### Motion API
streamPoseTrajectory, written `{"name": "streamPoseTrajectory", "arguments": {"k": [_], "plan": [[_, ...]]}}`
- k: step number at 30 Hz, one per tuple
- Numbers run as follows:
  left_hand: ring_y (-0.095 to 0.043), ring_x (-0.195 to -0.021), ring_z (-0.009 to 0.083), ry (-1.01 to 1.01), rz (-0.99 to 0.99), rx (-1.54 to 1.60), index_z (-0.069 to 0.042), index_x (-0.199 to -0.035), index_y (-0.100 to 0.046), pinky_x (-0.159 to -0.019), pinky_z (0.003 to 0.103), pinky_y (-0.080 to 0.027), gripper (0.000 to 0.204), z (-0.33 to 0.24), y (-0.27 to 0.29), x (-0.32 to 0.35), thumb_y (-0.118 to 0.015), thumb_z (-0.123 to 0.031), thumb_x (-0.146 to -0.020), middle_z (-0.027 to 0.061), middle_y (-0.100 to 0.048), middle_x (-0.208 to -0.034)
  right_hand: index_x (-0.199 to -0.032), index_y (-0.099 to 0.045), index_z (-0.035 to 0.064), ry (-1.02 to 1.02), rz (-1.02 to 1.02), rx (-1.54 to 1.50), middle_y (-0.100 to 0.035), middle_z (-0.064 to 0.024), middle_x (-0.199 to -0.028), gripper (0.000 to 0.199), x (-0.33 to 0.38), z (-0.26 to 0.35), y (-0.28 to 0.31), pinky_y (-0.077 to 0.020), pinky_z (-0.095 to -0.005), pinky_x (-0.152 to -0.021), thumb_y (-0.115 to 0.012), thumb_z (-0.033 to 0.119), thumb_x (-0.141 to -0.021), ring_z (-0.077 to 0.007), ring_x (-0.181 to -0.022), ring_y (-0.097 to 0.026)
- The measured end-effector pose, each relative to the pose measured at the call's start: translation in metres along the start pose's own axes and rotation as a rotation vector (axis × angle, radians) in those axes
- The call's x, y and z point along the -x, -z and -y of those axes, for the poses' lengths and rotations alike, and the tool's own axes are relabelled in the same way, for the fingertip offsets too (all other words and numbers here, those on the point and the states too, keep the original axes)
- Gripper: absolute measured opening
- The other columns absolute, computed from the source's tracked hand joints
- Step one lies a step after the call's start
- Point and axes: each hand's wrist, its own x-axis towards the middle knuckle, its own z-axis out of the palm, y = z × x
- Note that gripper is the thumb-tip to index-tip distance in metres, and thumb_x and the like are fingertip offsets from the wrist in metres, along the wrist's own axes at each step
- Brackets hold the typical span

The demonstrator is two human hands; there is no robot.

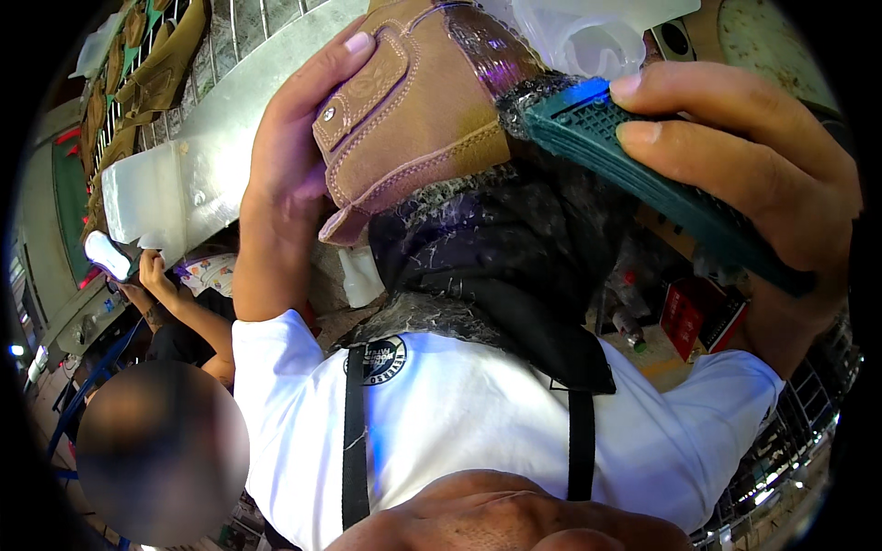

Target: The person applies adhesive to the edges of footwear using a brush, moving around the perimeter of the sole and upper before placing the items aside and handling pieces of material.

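A tan leather boot or shoe upper [418, 119] with a stitched strap and a metal snap lies in front of me, tilted. My left hand [299, 110] is wrapped round its left side, thumb on the strap. My right hand [767, 161] grips a dark green brush [634, 161] with a ribbed plastic body. Its black, clotted bristles touch or nearly touch the upper's right edge. A shiny, wet-looking film covers the dark strip at the upper's far right. The far end of the upper is cut off by the picture's edge.
A translucent plastic cup [602, 46] stands beyond the brush. Left runs a pale rail [216, 138], with brown shoes [165, 69] on a wire rack behind it. A co-worker's hand [158, 275] holds a white item there. Red box [689, 317] at lower right; black apron [478, 239] below.
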Motion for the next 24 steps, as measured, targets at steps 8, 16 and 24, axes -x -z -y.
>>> {"name": "streamPoseTrajectory", "arguments": {"k": [8, 16, 24], "plan": [[-0.074, -0.096, 0.0253, 0.034, 0.015, 0.210, 0.000, -0.130, -0.061, -0.088, 0.039, -0.061, 0.040, 0.006, 0.007, 0.009, -0.059, -0.029, -0.102, 0.0175, -0.072, -0.116, -0.116, -0.066, -0.0030, 0.032, -0.030, -0.047, -0.066, -0.0268, -0.121, 0.033, 0.007, -0.002, 0.006, -0.0592, -0.0355, -0.088, -0.075, 0.007, -0.086, -0.0329, -0.104, -0.071], [-0.060, -0.068, 0.0232, 0.238, 0.197, 0.523, 0.002, -0.125, -0.056, -0.044, 0.030, -0.050, 0.043, 0.030, 0.027, 0.044, -0.053, -0.035, -0.104, 0.0163, -0.063, -0.094, -0.115, -0.067, -0.0022, 0.180, -0.080, -0.225, -0.065, -0.0271, -0.123, 0.030, 0.013, -0.029, 0.005, -0.0592, -0.0363, -0.089, -0.074, 0.006, -0.087, -0.0339, -0.106, -0.071], [-0.058, -0.061, 0.0179, 0.445, 0.236, 0.882, 0.011, -0.122, -0.041, -0.035, 0.022, -0.050, 0.033, 0.056, -0.006, 0.090, -0.043, -0.019, -0.108, 0.0170, -0.049, -0.090, -0.114, -0.068, -0.0014, 0.262, -0.108, -0.318, -0.064, -0.0275, -0.124, 0.028, 0.015, -0.047, 0.000, -0.0591, -0.0372, -0.090, -0.074, 0.006, -0.088, -0.0349, -0.107, -0.071]]}}
